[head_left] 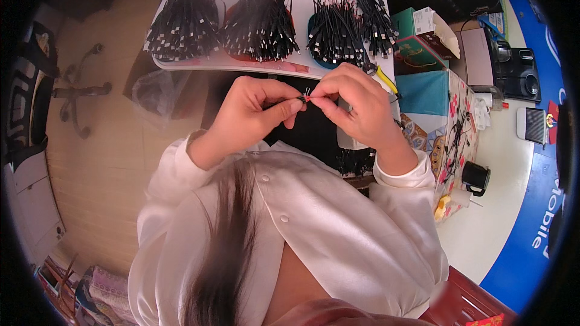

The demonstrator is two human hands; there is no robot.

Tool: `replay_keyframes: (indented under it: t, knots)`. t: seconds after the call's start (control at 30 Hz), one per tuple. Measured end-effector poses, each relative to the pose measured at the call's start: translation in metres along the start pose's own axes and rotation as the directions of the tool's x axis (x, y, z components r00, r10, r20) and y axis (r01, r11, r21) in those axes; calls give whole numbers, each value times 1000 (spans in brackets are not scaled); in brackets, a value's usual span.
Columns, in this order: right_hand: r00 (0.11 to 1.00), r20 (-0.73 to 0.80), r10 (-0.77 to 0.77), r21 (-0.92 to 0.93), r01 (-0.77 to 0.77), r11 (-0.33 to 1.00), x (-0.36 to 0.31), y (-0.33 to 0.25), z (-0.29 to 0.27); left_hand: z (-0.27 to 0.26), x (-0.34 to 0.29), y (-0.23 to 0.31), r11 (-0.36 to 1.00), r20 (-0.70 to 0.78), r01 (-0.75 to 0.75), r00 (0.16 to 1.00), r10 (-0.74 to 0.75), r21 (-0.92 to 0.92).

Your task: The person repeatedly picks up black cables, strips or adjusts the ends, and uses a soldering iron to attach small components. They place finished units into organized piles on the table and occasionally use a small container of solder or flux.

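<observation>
My left hand is closed in a pinch on a thin black cable, just behind its stripped end. Fine split wires, one of them red, stick out from that end between my two hands. My right hand has thumb and forefinger pressed together on the tip of the red wire. Both hands are held in front of my chest, at the near edge of the white table. Most of the cable is hidden by my left hand.
Thick bundles of short black cables with metal plugs stand along the table, beside a longer black bunch. A yellow-handled tool lies right of my right hand. Further right are a green box, a black mug and a black device.
</observation>
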State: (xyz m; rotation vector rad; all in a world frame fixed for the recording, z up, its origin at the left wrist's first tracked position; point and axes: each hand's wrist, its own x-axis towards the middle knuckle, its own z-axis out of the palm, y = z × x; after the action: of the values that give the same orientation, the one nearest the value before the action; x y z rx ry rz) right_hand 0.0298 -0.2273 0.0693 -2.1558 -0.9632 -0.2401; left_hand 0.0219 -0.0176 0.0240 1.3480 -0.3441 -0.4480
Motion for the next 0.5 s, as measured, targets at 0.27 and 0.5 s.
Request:
replay_keyframes:
  t: [0.27, 0.5]
  knots:
    - [603, 528, 598, 652, -739, 169, -16, 10, -2, 10, 8, -15, 261, 275, -589, 665, 695, 765]
    - [999, 11, -53, -228, 54, 972, -19, -4, -9, 14, 3, -13, 872, -26, -314, 937, 349, 375]
